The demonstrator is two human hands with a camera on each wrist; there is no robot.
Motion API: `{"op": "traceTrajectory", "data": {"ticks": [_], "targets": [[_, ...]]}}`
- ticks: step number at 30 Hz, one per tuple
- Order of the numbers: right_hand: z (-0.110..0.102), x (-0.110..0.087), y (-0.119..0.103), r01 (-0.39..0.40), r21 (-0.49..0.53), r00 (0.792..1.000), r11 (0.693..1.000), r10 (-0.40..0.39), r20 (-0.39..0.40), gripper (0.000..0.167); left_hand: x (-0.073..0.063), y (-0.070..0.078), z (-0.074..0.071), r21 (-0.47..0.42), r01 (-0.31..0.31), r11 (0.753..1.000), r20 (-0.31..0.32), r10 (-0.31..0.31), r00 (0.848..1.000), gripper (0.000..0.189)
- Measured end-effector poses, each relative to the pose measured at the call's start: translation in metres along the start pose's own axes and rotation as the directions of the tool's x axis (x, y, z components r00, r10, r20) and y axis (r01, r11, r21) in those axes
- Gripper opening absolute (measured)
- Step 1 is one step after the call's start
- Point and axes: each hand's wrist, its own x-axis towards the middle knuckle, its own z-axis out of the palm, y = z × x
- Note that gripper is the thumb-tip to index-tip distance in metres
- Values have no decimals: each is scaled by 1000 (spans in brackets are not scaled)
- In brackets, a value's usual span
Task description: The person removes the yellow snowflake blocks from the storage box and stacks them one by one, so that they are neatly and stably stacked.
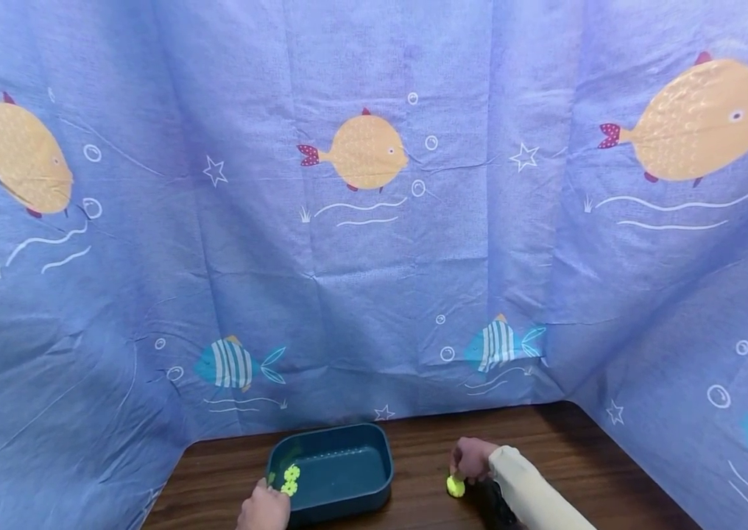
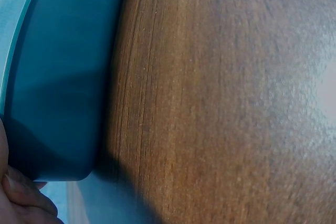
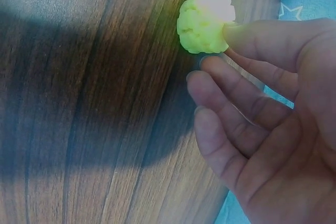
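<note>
A dark teal rectangular basin (image 1: 341, 508) stands on the wooden table, its wall (image 2: 63, 77) filling the left of the left wrist view. My left hand (image 1: 264, 508) grips its near left corner, with curled fingers (image 2: 29, 198) at the wall's lower end. Inside, near that hand, lie two yellow-green flower-shaped pieces (image 1: 291, 472). To the right of the basin, my right hand (image 1: 473, 460) pinches another bright yellow-green piece (image 3: 205, 23) with a scalloped edge, close over the tabletop. The thumb lies against its side, while the other fingers (image 3: 215, 140) are loosely bent below it.
The brown wooden table (image 1: 420, 442) runs back to a blue fish-print curtain (image 1: 374, 294), which encloses the back and both sides. A dark object (image 1: 498, 508) shows partly under the right forearm, beside the cream sleeve (image 1: 533, 489).
</note>
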Motion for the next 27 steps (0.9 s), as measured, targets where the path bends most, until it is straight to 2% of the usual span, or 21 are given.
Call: {"op": "traceTrajectory", "data": {"ticks": [4, 9, 15, 17, 20, 23, 27], "targets": [[2, 1, 1, 17, -14, 1000, 1000, -17, -5, 12, 0, -3, 2, 0, -8, 1000, -12, 8, 1000, 45], [2, 7, 2, 74, -50, 996, 996, -77, -52, 9, 2, -2, 0, 1, 2, 1000, 20, -2, 1000, 44], [2, 20, -4, 157, -124, 972, 980, -176, -159, 11, 4, -1, -4, -13, 7, 1000, 43, -7, 999, 40], [2, 26, -9, 180, -148, 957, 973, -208, -204, 11, 4, -1, -5, -15, 3, 1000, 41, -2, 999, 38], [6, 36, -20, 214, -174, 917, 961, -259, -302, 10, 4, -1, -7, -12, -1, 1000, 37, 1, 999, 37], [13, 48, -38, 244, -217, 859, 945, -315, -404, 9, 3, 0, -6, -9, -2, 1000, 32, 3, 999, 38], [26, 60, -71, 295, -250, 810, 922, -380, -446, 7, 1, -1, -5, -5, -15, 1000, 18, 15, 1000, 38]]}}
